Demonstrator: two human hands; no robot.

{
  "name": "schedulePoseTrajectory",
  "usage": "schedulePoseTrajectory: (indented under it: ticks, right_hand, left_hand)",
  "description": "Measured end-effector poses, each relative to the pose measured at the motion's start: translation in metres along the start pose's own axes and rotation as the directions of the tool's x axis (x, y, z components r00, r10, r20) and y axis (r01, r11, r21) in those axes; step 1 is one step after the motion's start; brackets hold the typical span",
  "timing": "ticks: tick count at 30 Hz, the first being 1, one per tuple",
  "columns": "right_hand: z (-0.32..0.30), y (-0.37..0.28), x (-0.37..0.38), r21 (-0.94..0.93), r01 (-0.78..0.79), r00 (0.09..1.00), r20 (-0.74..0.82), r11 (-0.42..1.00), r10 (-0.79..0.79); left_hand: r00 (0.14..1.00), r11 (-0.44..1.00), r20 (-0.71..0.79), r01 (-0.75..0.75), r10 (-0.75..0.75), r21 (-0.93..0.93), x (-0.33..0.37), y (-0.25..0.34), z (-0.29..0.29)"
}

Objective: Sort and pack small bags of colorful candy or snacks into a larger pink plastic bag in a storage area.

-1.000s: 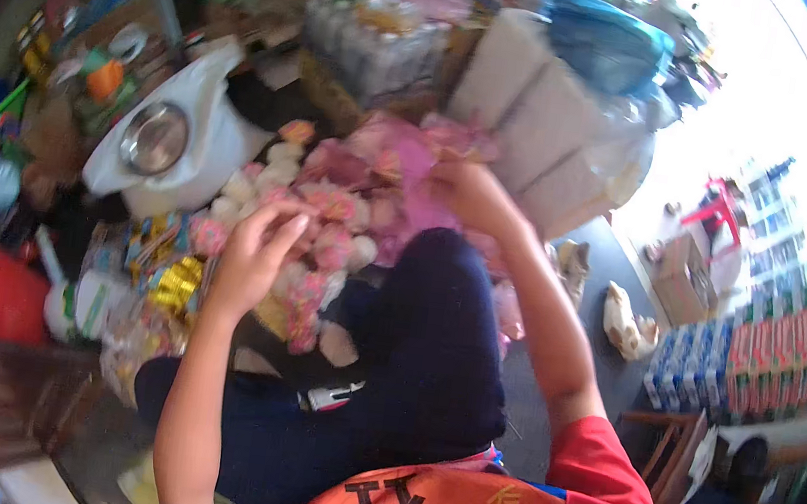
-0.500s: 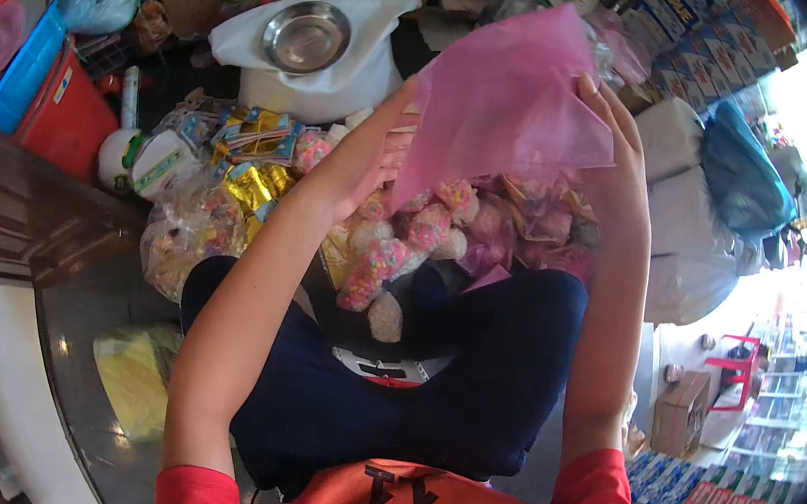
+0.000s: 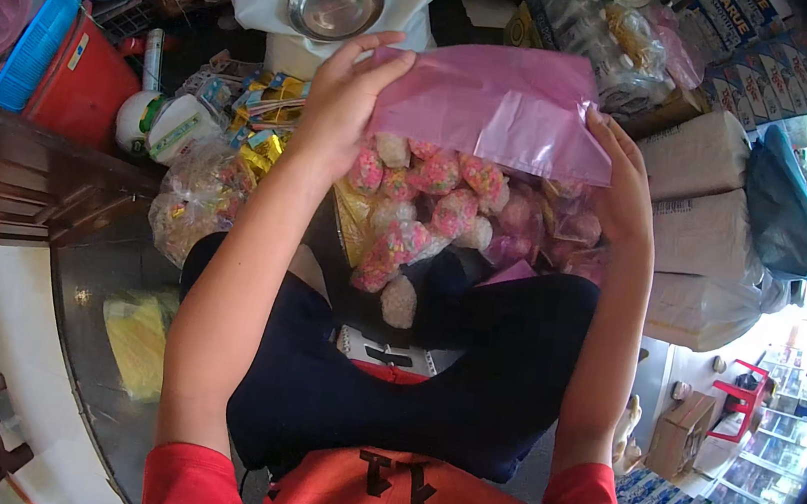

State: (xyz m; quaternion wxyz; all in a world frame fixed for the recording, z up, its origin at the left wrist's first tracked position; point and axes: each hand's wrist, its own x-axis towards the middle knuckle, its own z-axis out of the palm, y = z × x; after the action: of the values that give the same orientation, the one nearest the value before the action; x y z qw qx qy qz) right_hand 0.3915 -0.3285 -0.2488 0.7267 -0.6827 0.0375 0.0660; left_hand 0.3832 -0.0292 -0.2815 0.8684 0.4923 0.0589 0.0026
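Observation:
A translucent pink plastic bag [image 3: 487, 101] is stretched flat between my two hands, above a heap of small clear bags of pink and white balls [image 3: 454, 208]. At its left edge, my left hand [image 3: 341, 103] holds it with the thumb toward the bag; some of those fingers are hidden. My right hand [image 3: 628, 184] pinches the right edge between thumb and fingers. Behind the bag's lower edge, part of the heap is covered. More pink bundles [image 3: 573, 223] lie near my right wrist. One white bundle [image 3: 398, 302] rests between my legs.
A steel bowl [image 3: 336, 4] sits on a white sack [image 3: 416, 27] beyond my left hand. Gold packets [image 3: 263, 149] and a large clear bag [image 3: 198, 202] lie left. Stacked white packages [image 3: 699, 223] stand right. A red bin [image 3: 87, 77] is at far left.
The pink bag has come down from a raised, slanted position and is now stretched level. My left hand has moved up and left to its edge; my right hand is lower.

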Motion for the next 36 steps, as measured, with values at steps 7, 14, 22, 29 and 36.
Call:
schedulePoseTrajectory:
  ticks: [7,14,22,29,36]
  right_hand:
    - [-0.011,0.006,0.004,0.109,0.021,1.0,-0.022,0.994,-0.018]
    - [-0.018,0.008,0.011,0.204,0.024,0.998,-0.056,0.979,-0.013]
    - [-0.03,0.02,0.022,0.169,0.103,0.98,-0.186,0.98,-0.071]
    - [-0.019,0.036,0.019,-0.297,0.08,0.997,0.009,0.952,-0.081]
    - [-0.013,0.067,0.019,-0.727,0.256,0.855,0.478,0.637,0.202]
  left_hand:
    - [0.995,0.993,-0.047,-0.078,0.083,0.092,0.0,0.012,0.001]
    - [0.99,0.994,-0.087,-0.111,0.111,0.006,-0.001,0.028,-0.017]
    - [0.996,0.995,0.006,-0.092,0.092,0.035,-0.009,0.047,-0.025]
    - [0.924,0.999,0.381,0.024,-0.039,0.044,-0.02,0.051,-0.017]
    - [0.767,0.992,0.629,0.105,-0.126,0.07,-0.035,0.052,-0.004]
